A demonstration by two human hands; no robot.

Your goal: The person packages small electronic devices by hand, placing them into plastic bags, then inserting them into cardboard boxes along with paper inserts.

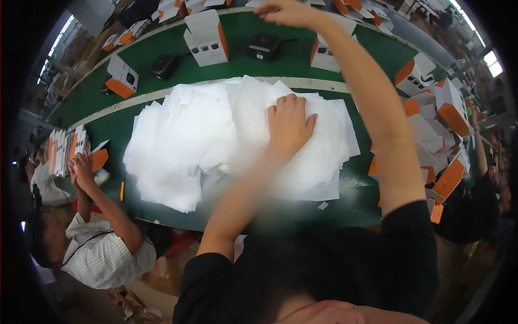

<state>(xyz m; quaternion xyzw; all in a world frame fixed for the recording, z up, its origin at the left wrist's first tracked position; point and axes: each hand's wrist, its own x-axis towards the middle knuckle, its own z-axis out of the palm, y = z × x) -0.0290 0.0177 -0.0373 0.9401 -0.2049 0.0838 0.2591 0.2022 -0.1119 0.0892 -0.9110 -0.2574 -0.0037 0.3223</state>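
Observation:
A broad, overlapping heap of thin white sheets (183,124) covers the table in front of me; whether they are paper or flat bags I cannot tell. My left hand (291,127) rests palm down on the heap's right part, fingers slightly bent and thumb apart. My right hand (280,13) is stretched far across the green belt at the top edge, its fingers loosely bent with nothing visible in them. Below that hand a black boxy device (264,47) sits on the belt. An open white and orange carton (207,40) stands left of it.
Another carton (325,55) stands partly behind my right arm. Open cartons (431,124) pile up at the right. A second black device (163,66) and a carton (122,77) are on the belt's left. A yellow-orange cutter-like tool (122,191) lies near a co-worker's hands (82,170).

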